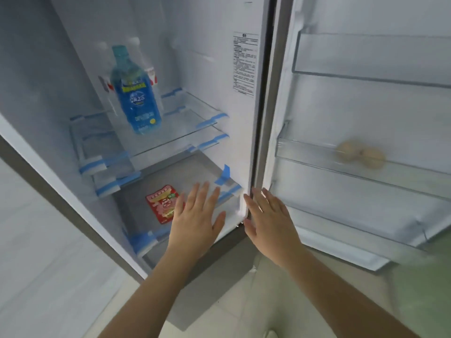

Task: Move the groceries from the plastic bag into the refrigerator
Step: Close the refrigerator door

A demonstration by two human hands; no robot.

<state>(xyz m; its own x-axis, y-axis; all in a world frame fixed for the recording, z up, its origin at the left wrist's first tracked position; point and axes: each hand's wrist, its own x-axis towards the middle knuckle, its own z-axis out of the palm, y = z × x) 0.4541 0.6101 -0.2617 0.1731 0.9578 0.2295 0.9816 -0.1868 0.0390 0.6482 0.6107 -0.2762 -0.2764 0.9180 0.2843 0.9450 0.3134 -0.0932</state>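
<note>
The refrigerator (pixel 246 147) stands open in front of me. A blue bottle (pixel 135 93) stands on the upper glass shelf (pixel 175 135), with two clear white-capped bottles behind it. A red snack packet (pixel 159 202) lies flat on the lowest level. Two pale round items (pixel 361 154) sit in the middle door bin (pixel 317 158). My left hand (pixel 197 215) is flat with straight fingers in front of the lowest level, just right of the packet, holding nothing. My right hand (pixel 268 215) is spread flat near the cabinet's right edge, also empty. No plastic bag is in view.
The door (pixel 366 106) swings open to the right with an upper bin (pixel 366 67) and a lower bin (pixel 353 215). Blue tape strips hold the shelf edges. Pale floor tiles (pixel 48 264) lie left and below.
</note>
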